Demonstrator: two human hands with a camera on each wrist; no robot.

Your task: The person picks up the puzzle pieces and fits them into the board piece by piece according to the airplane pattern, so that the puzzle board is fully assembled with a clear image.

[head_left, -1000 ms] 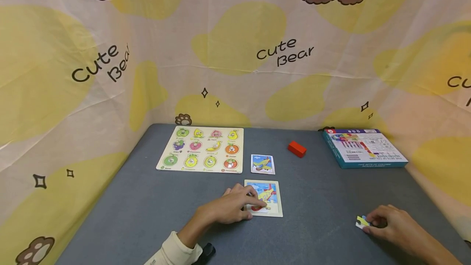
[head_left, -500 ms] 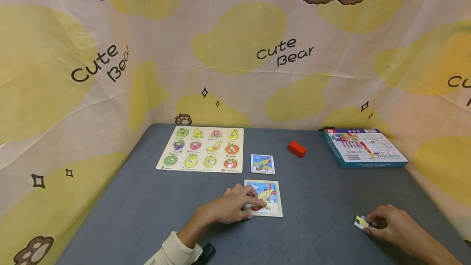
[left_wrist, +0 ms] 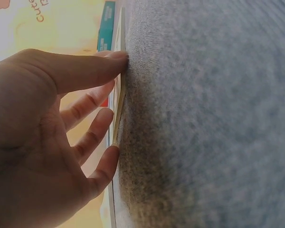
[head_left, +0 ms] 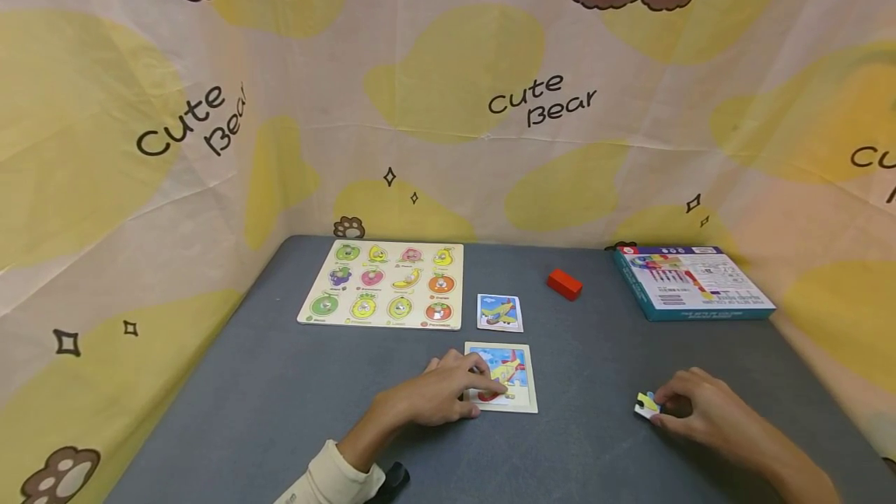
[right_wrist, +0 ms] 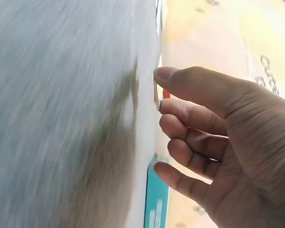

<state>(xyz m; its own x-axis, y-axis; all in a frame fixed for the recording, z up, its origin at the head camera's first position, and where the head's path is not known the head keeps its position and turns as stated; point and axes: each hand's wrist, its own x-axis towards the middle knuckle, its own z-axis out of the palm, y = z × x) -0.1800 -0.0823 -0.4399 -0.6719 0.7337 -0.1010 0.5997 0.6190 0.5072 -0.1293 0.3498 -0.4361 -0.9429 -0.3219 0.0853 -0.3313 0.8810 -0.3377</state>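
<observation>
In the head view my left hand (head_left: 441, 391) rests at the lower left of a small framed airplane puzzle (head_left: 519, 404). Its index finger stretches over the picture and covers part of it, while the thumb touches the frame's near edge. The left wrist view shows the fingers loosely bent along the thin edge of the board (left_wrist: 119, 102). Well to the right, my right hand (head_left: 717, 414) pinches a yellow, white and blue puzzle piece (head_left: 647, 404) between thumb and index finger. From the right wrist that piece (right_wrist: 156, 95) appears edge-on, just off the table; the other fingers are curled.
Behind the puzzle lies an airplane picture card (head_left: 500, 313). A fruit board (head_left: 381, 285) is at the back left, with a red block (head_left: 564, 284) at back centre. A flat teal-sided box (head_left: 693, 282) lies at the back right. Printed cloth (head_left: 448, 169) walls the grey table.
My right hand has moved left, toward the framed puzzle, carrying the puzzle piece. The left hand has stayed in place on the frame.
</observation>
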